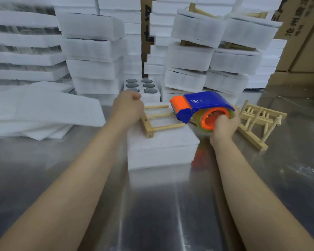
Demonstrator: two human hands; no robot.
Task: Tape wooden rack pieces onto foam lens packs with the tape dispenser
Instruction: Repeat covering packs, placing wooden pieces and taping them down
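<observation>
A white foam lens pack (161,147) lies on the steel table in the middle. A wooden rack piece (158,122) with three dowels rests on top of it. My left hand (128,107) is curled over the rack's left end and holds it down on the foam. My right hand (225,126) grips a blue and orange tape dispenser (201,107) by its roll, just to the right of the rack, with the orange cutter end pointing at the dowel tips.
More wooden rack pieces (257,122) lie at the right on the table. Loose foam sheets (43,109) lie at the left. Stacks of foam packs (94,51) and an open pack with dark lenses (140,86) stand behind. Cardboard boxes (301,33) are at the far right.
</observation>
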